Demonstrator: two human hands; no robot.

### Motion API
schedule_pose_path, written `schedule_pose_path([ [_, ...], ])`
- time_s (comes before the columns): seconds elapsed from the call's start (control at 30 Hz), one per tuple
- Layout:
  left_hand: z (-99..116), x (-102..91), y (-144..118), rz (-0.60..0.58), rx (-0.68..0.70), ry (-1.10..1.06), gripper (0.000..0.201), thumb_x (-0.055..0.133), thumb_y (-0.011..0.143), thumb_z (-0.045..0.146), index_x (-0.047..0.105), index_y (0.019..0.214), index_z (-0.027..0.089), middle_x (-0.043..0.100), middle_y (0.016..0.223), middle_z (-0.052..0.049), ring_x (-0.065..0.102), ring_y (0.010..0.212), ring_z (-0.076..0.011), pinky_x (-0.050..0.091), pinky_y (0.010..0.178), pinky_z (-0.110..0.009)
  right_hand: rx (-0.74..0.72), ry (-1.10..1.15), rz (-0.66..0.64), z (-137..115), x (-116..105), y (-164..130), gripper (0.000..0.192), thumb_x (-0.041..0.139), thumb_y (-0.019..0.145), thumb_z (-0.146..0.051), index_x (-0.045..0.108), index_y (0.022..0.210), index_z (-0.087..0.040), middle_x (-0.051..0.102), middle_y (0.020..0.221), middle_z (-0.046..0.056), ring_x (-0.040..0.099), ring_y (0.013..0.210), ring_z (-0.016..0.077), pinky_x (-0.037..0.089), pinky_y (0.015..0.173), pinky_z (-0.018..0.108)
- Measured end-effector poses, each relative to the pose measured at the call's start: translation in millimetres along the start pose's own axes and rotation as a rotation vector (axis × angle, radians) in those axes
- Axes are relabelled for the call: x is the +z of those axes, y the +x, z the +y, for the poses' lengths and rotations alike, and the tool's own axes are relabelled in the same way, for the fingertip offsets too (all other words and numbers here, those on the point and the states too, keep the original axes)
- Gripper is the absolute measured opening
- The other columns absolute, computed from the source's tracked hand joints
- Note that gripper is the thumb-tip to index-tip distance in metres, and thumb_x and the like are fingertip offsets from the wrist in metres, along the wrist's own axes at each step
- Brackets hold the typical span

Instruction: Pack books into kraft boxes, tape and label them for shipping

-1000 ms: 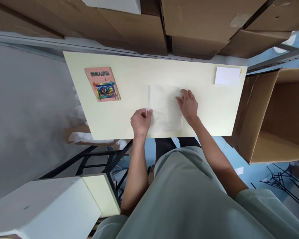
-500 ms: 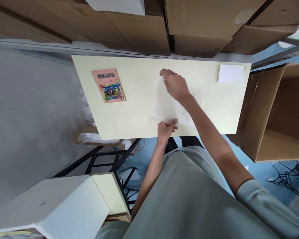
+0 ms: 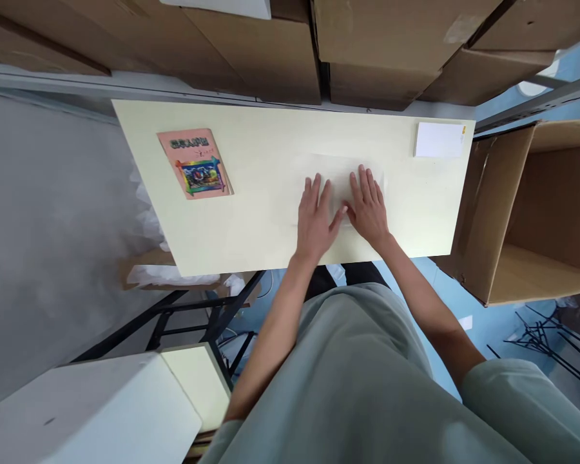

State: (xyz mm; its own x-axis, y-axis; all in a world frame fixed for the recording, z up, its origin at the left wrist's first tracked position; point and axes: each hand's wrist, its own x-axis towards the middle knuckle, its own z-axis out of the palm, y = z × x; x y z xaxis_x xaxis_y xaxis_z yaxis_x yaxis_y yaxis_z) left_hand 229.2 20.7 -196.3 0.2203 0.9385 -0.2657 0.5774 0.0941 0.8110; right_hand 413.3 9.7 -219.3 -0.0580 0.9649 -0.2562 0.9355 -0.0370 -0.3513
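A thin translucent sheet [image 3: 336,169], perhaps a clear plastic bag or film, lies flat on the pale cream tabletop [image 3: 261,142]. My left hand [image 3: 314,218] rests palm down on its left part, fingers spread and pointing away from me. Beside it my right hand [image 3: 368,205] is also laid flat, with the fingers stretched out over the sheet. The two thumbs nearly meet at the middle. Both palms cover part of the sheet, and its outline is faint against the table.
A pink booklet [image 3: 196,163] with a colourful picture lies on the table's left. At the far right corner sits a small white box [image 3: 439,140]. Cardboard boxes [image 3: 367,38] line the back, and an open carton [image 3: 517,212] stands off the right edge.
Both hands have come down flat on the sheet. The right hand has moved nearer and opened from its pinch at the far side; the left has moved forward and spread its fingers.
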Motion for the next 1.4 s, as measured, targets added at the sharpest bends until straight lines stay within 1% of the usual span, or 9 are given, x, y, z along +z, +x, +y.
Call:
schedule_pose_path([
  [0.13, -37, 4.2, 40, -0.233, 0.191, 0.232, 0.101, 0.074, 0.093, 0.075, 0.043, 0.174, 0.023, 0.021, 0.187, -0.016, 0.004, 0.176, -0.0398, 0.002, 0.141, -0.067, 0.091, -0.070, -0.001, 18, 13, -11, 0.076, 0.035, 0.116, -0.058, 0.030, 0.179, -0.016, 0.019, 0.188, 0.019, 0.013, 0.177, 0.0345, 0.020, 0.140, 0.065],
  [0.4, -55, -5.3, 33, -0.195, 0.131, 0.265, 0.121, 0.074, 0.085, 0.086, 0.035, 0.177, 0.018, 0.015, 0.187, -0.023, -0.002, 0.176, -0.0424, 0.000, 0.140, -0.067, 0.138, -0.067, 0.030, 30, -1, -15, 0.080, 0.045, 0.112, -0.066, 0.038, 0.175, -0.017, 0.024, 0.186, 0.022, 0.018, 0.175, 0.0368, 0.023, 0.136, 0.070],
  [0.6, -49, -9.1, 14, -0.132, 0.106, 0.234, 0.096, 0.055, 0.103, 0.074, 0.032, 0.177, 0.019, 0.017, 0.188, -0.020, 0.002, 0.177, -0.0389, 0.005, 0.141, -0.064, 0.172, -0.061, 0.095, -33, -14, -2, 0.076, 0.047, 0.112, -0.059, 0.036, 0.176, -0.018, 0.023, 0.187, 0.021, 0.016, 0.175, 0.0412, 0.025, 0.134, 0.075],
  [0.8, -109, -136.3, 9, 0.228, -0.104, 0.209, 0.064, 0.059, 0.106, 0.049, 0.050, 0.164, 0.022, 0.045, 0.176, -0.019, 0.034, 0.169, -0.0365, 0.025, 0.140, -0.058, -0.046, 0.340, -0.001, -191, 29, 53, 0.049, 0.047, 0.114, -0.034, 0.061, 0.160, -0.026, 0.058, 0.168, 0.013, 0.055, 0.155, 0.0305, 0.050, 0.128, 0.057],
  [0.9, -152, -203.9, 24, 0.342, -0.307, 0.219, 0.054, 0.067, 0.100, 0.038, 0.062, 0.150, 0.018, 0.067, 0.150, -0.022, 0.062, 0.143, -0.0369, 0.042, 0.129, -0.055, 0.008, 0.395, -0.077, -256, 56, 81, 0.043, 0.046, 0.114, -0.025, 0.066, 0.152, -0.021, 0.062, 0.164, 0.014, 0.062, 0.146, 0.0294, 0.056, 0.121, 0.049],
  [1.0, -174, -237.6, 43, 0.314, -0.493, 0.133, 0.038, 0.070, 0.095, 0.031, 0.072, 0.130, 0.015, 0.078, 0.115, -0.013, 0.074, 0.105, -0.0276, 0.057, 0.106, -0.042, 0.140, 0.366, -0.076, -290, 66, 95, 0.041, 0.047, 0.114, -0.020, 0.068, 0.149, -0.018, 0.061, 0.163, 0.016, 0.061, 0.144, 0.0307, 0.056, 0.119, 0.047],
  [1.1, -171, -241.6, 54, 0.209, -0.556, -0.014, 0.015, 0.073, 0.091, 0.031, 0.076, 0.096, 0.017, 0.071, 0.082, -0.002, 0.066, 0.078, -0.0180, 0.054, 0.077, -0.028, 0.237, 0.376, -0.029, -293, 67, 96, 0.039, 0.047, 0.113, -0.018, 0.071, 0.145, -0.019, 0.063, 0.161, 0.016, 0.062, 0.142, 0.0300, 0.056, 0.118, 0.046],
  [1.2, -149, -233.0, 51, 0.135, -0.500, -0.106, 0.021, 0.073, 0.091, 0.033, 0.069, 0.075, 0.019, 0.056, 0.065, 0.002, 0.051, 0.063, -0.0133, 0.041, 0.059, -0.025, 0.271, 0.495, 0.020, -272, 65, 91, 0.035, 0.051, 0.113, -0.023, 0.074, 0.138, -0.022, 0.069, 0.153, 0.013, 0.067, 0.135, 0.0271, 0.060, 0.113, 0.043],
  [1.4, -74, -192.5, 30, -0.080, -0.297, -0.280, 0.031, 0.078, 0.092, 0.052, 0.075, 0.086, 0.021, 0.071, 0.080, -0.001, 0.062, 0.076, -0.0163, 0.051, 0.068, -0.026, 0.456, 0.761, 0.196, -188, 25, 39, 0.039, 0.058, 0.113, -0.047, 0.071, 0.141, -0.024, 0.081, 0.127, 0.010, 0.079, 0.104, 0.0208, 0.066, 0.084, 0.032],
])
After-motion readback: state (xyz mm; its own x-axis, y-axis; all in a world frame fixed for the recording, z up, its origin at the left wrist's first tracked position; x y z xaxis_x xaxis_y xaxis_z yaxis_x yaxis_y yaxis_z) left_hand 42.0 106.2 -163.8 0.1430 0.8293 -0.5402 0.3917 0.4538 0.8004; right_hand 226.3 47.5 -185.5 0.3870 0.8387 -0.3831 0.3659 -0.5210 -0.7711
